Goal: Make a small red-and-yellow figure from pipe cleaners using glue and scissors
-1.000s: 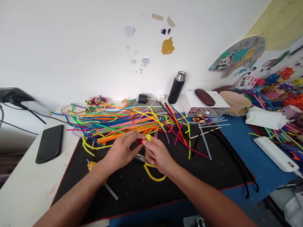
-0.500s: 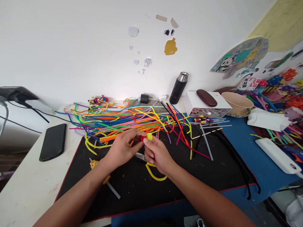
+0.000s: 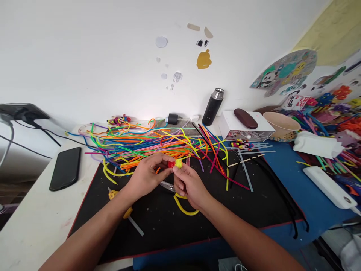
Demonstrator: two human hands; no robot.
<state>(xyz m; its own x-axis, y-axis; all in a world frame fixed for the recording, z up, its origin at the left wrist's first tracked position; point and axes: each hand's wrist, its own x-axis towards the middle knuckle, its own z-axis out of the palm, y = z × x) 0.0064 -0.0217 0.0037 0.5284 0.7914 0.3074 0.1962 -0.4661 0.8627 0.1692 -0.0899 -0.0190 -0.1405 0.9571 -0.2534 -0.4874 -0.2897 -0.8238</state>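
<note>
A small red and yellow piece [image 3: 178,163], apparently coiled pipe cleaner, is pinched between my two hands above the black mat. My left hand [image 3: 148,173] grips its red end with thumb and fingertips. On the yellow end, the thumb and curled fingers of my right hand [image 3: 190,182] are closed. Under the hands lie scissors [image 3: 186,210] with yellow handles, partly hidden by my right hand. A translucent stick [image 3: 137,227] with yellow-orange wound bits runs beneath my left forearm, which covers its middle.
Many coloured pipe cleaners [image 3: 135,146] spread behind my hands. A black phone [image 3: 65,168] lies at left. Toward the back right stand a black thermos [image 3: 213,107], a white box [image 3: 229,122] with a brown case [image 3: 245,118], and a beige bowl [image 3: 282,124]. A white device [image 3: 329,186] lies at right.
The view has shifted slightly. Both hands keep their grip on the red and yellow piece, which is turned a little; more of the red end shows.
</note>
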